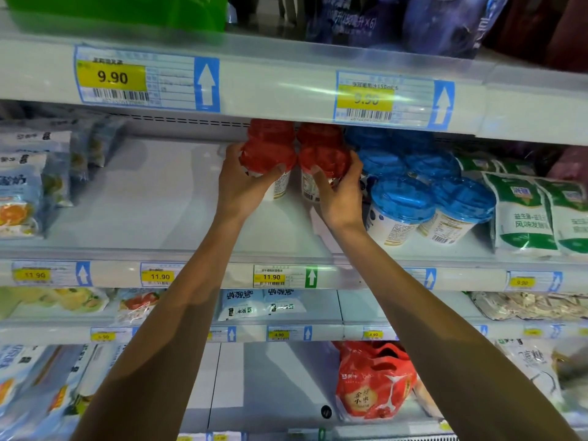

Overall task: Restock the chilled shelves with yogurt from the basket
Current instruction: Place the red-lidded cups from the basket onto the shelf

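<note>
Four red-lidded yogurt cups (269, 154) stand on the shelf (159, 202) at 12 o'clock. The left grip (245, 186) clasps the left front one and the right grip (342, 192) the right front one. Six blue-lidded cups (402, 198) sit at 3 o'clock. Two upper tags (111, 78) read 9.90, and three lower tags (271, 277) read 11.90.

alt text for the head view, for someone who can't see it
The left hand and right hand each grip a red-lidded yogurt pack, the left pack and the right pack, on a chilled shelf. Blue-lidded cups stand just right of them, green pouches further right.
</note>
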